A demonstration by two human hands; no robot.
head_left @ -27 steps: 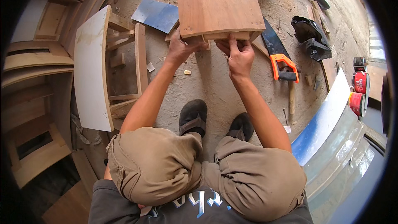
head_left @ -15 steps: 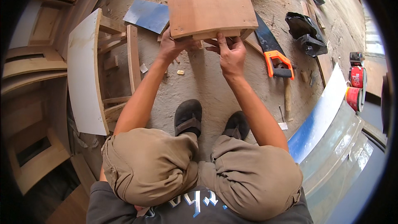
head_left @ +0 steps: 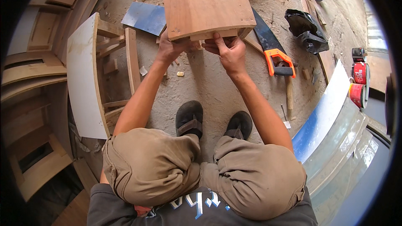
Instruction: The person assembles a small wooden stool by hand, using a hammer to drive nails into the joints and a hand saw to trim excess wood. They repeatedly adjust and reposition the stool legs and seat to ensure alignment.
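A brown plywood panel (head_left: 207, 4) with nail marks at its near corners is held up in front of me, its far end cut off by the top of the picture. A paler wooden strip (head_left: 211, 34) shows beneath its near edge. My left hand (head_left: 169, 49) is closed around the panel's near left corner, its fingers curled underneath and partly hidden. Closed on the strip is my right hand (head_left: 229, 52), thumb against the front face and fingers folded below. Just right of the panel lies a handsaw (head_left: 279, 62) with an orange and black handle.
A white-faced wooden frame (head_left: 86, 79) stands at left beside stacked wooden furniture parts (head_left: 35, 67). A blue-white board (head_left: 144, 16) lies behind my left hand. Crumpled black plastic (head_left: 307, 31), a wooden tool handle (head_left: 289, 94), red tins (head_left: 359, 73) and glass sheets (head_left: 339, 150) are at right.
The panel and both hands have shifted slightly left in the picture, and the whole view has moved a little. Both hands keep their hold.
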